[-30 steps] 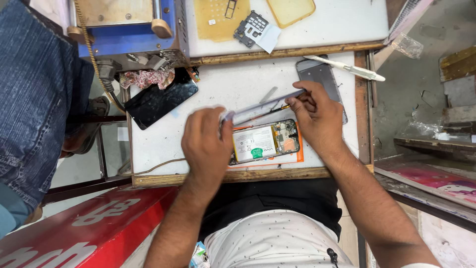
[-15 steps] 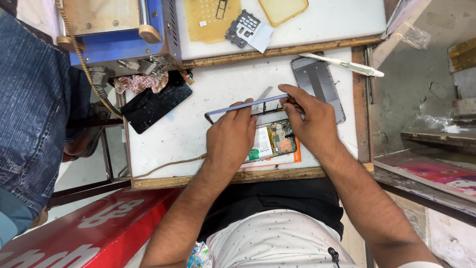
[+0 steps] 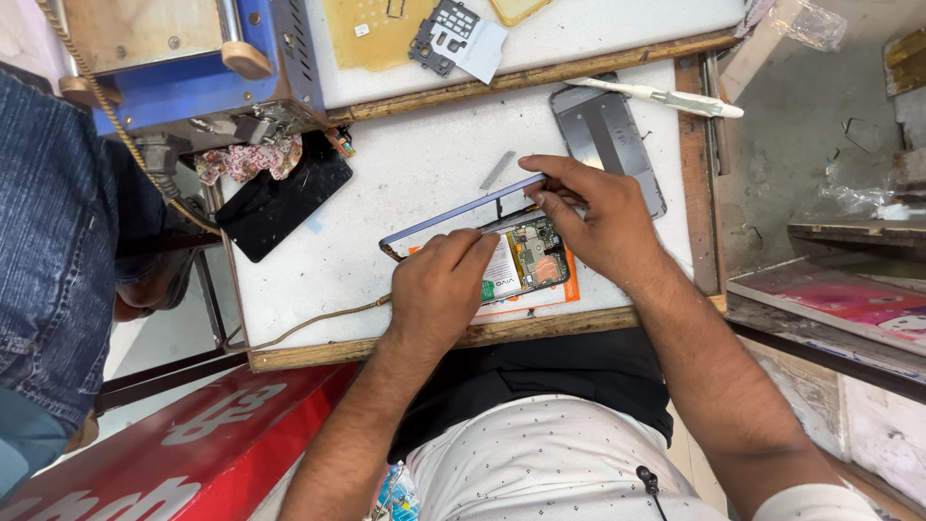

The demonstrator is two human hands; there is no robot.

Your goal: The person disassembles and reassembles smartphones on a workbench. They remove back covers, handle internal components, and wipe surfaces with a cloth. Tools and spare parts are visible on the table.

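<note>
White counter (image 3: 424,193) with wooden edge, opened phone (image 3: 526,262) lying near its front, both hands lifting its thin frame (image 3: 453,214), right hand (image 3: 603,222) pinching one end, left hand (image 3: 439,285) apparently gripping the other.

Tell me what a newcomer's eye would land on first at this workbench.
First, the two bare hands at the middle of the white wood-edged worktop: the left hand and right hand lift a thin bluish phone frame off an opened phone with exposed circuit board. Next, the black cracked screen panel lying at the left, below a blue metal machine. A grey phone back cover lies above the right hand.
</note>
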